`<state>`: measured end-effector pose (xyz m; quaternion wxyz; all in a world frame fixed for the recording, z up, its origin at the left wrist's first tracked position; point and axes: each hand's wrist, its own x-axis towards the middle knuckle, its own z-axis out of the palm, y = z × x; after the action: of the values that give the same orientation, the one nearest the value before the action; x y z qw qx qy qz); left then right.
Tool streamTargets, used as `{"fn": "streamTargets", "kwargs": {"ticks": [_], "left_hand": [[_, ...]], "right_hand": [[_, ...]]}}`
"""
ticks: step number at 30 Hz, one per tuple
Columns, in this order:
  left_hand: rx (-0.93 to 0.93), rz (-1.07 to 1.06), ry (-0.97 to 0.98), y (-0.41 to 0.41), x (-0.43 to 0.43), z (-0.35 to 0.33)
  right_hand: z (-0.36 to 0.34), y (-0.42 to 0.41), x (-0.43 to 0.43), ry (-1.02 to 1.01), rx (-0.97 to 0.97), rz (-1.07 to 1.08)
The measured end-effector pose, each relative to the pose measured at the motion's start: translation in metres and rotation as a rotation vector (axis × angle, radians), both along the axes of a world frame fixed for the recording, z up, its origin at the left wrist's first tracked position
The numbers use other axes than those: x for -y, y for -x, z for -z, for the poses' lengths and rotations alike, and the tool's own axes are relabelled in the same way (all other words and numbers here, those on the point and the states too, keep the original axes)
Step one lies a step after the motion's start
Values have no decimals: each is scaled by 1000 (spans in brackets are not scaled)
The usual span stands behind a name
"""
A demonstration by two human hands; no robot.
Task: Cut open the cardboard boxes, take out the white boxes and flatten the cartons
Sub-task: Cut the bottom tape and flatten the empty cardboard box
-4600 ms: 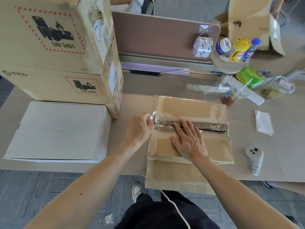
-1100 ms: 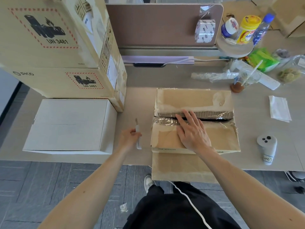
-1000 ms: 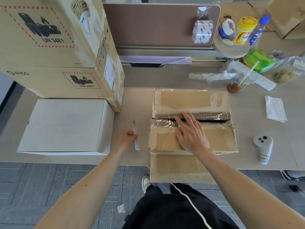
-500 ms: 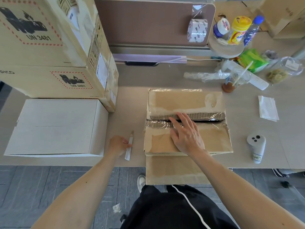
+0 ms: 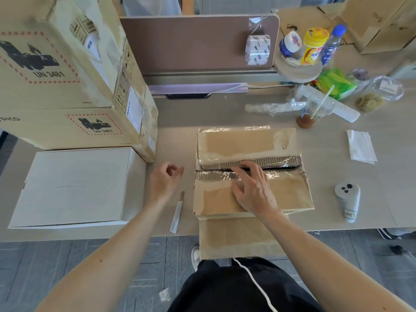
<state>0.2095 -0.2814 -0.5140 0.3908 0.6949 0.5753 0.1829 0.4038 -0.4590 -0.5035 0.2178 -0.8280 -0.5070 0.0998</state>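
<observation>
Head view. A small cardboard carton (image 5: 243,143) lies near the front edge of the table (image 5: 180,113), wrapped in clear tape; its two top flaps are parted along the middle seam, which shows as a dark slit with corrugated edges on either side, and another flap (image 5: 236,239) hangs down over the table's edge toward the person. The right hand (image 5: 253,190) rests palm-down on the nearer top flap, its fingers (image 5: 245,165) straight and slightly spread, the tips reaching the slit. The left hand (image 5: 165,182) is held just left of the carton, above the table, its fingers loosely curled with thumb and forefinger close together, gripping nothing. A slim utility knife (image 5: 177,212) lies flat on the table between the left forearm and the carton's left side, touched by neither hand. At the far left a closed white box (image 5: 74,188) sits on the table, and just behind it stand large stacked cartons (image 5: 56,64) printed "UN 3481". Right of the small carton lie a white controller (image 5: 347,199) and a folded napkin (image 5: 361,146). Toward the back are a plastic cup with a straw (image 5: 313,111), several bottles (image 5: 313,48) and a roll of tape (image 5: 257,49) against the brown divider panel (image 5: 191,41).
</observation>
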Motion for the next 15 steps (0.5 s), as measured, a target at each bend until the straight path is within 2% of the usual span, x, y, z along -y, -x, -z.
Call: {"fn": "streamTargets", "kwargs": {"ticks": [2,4,8,10,15], "left_hand": [[43,227,-225,-33,-12,-26],[-39,536,-356,-69,-22,-44],[-540,1008,-399,-122,-33,-56],[-680,1079,-424,-132,-36,-54],[-645,1065,-503,-133,-35,-50]], "right_hand": [[-3,0,1,-29,0,57],[-10,-6,1,-8,-6,88],[-33,-32,3,239,-54,81],[-42,-43,7,336,-47,72],[-48,-53,7,463,-68,37]]}}
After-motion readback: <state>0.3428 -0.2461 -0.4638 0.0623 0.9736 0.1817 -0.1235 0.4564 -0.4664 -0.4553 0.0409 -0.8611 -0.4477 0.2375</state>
